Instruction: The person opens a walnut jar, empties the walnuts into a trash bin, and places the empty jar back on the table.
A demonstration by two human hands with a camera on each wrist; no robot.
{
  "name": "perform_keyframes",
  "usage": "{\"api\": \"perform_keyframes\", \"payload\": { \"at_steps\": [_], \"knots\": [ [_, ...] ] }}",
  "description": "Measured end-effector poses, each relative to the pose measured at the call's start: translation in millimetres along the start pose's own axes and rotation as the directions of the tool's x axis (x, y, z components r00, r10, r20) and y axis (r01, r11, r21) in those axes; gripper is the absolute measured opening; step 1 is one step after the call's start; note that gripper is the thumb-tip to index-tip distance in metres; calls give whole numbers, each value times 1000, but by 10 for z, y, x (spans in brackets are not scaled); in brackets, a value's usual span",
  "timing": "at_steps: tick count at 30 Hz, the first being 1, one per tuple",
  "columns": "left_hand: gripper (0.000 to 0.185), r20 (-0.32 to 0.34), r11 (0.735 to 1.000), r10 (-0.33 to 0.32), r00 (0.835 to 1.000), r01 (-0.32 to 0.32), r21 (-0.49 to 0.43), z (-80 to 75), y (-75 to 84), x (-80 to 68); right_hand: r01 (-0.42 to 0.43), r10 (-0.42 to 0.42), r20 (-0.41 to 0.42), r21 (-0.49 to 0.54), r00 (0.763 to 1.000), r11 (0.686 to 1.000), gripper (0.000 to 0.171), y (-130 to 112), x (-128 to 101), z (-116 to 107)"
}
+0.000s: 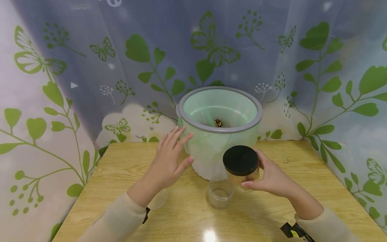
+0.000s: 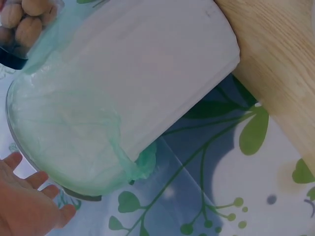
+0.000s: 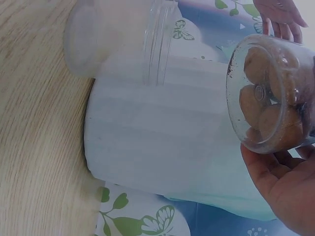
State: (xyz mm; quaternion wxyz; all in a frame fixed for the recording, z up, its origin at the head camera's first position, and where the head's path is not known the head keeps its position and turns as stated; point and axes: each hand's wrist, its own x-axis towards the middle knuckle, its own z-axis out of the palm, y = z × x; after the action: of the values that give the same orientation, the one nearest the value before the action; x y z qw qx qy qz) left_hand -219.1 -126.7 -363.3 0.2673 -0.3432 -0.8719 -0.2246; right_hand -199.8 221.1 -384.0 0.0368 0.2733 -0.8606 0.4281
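My right hand point(image 1: 273, 178) grips a clear jar point(image 3: 266, 98) by its side, raised above the table. Brown, walnut-like nuts point(image 3: 275, 123) fill it, and a black lid point(image 1: 240, 160) covers its top. Just below and left of it stands an open clear plastic jar point(image 1: 220, 198), with nothing visible inside. My left hand point(image 1: 170, 159) hovers at the left of a white bin point(image 1: 201, 168), its fingers extended and holding nothing. A pale green bag point(image 2: 74, 137) lines the bin, folded over under a grey rim point(image 1: 222, 129).
A small dark and gold item point(image 1: 218, 123) lies inside the bin; its kind is unclear. On the wooden table point(image 1: 121, 161), a flat translucent disc point(image 1: 158, 200) is partly hidden by my left wrist. A leaf-and-butterfly curtain point(image 1: 169, 43) hangs behind and along both sides.
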Motion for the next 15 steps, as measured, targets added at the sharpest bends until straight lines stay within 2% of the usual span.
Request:
{"api": "perform_keyframes", "payload": {
  "at_steps": [15],
  "knots": [
    [72,-33,998,19,999,-21,-64,160,92,-103,25,-25,22,-17,999,1000,90,-91,76,71]
  ]
}}
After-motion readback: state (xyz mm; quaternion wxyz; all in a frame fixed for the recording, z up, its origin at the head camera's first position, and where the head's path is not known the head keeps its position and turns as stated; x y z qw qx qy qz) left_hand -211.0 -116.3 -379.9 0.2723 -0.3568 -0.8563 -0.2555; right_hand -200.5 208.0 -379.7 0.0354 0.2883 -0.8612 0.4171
